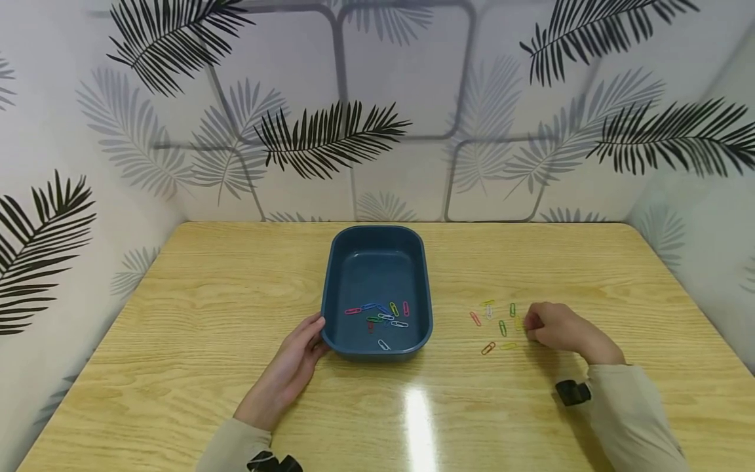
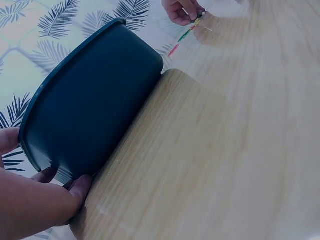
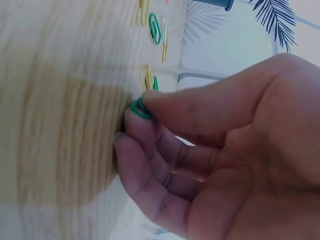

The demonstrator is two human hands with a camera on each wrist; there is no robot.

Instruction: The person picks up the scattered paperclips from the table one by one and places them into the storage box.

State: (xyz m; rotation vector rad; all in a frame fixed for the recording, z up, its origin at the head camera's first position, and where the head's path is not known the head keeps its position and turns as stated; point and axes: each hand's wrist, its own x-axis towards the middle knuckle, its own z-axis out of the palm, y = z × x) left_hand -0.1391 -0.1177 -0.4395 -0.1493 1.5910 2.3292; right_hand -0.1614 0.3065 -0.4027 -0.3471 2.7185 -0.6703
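A dark blue plastic bin (image 1: 377,265) stands on the table with several coloured paper clips (image 1: 386,317) on its floor, nearer the front end. At its front left corner my left hand (image 1: 289,364) grips the bin, thumb at the rim and fingers against the outer wall. To the right, my right hand (image 1: 557,328) is down at the tabletop beside a loose group of paper clips. Between thumb and index finger it pinches a green paper clip (image 3: 140,108), best seen in the right wrist view. A yellow paper clip (image 3: 148,77) lies close to those fingertips.
Loose clips on the wooden table (image 1: 236,282) include a red one (image 1: 488,348), a pink one (image 1: 475,318), a green one (image 1: 503,328) and a yellow one (image 1: 508,346). Behind the table rises a leaf-patterned wall (image 1: 401,177). Both wrists carry black devices (image 1: 572,392).
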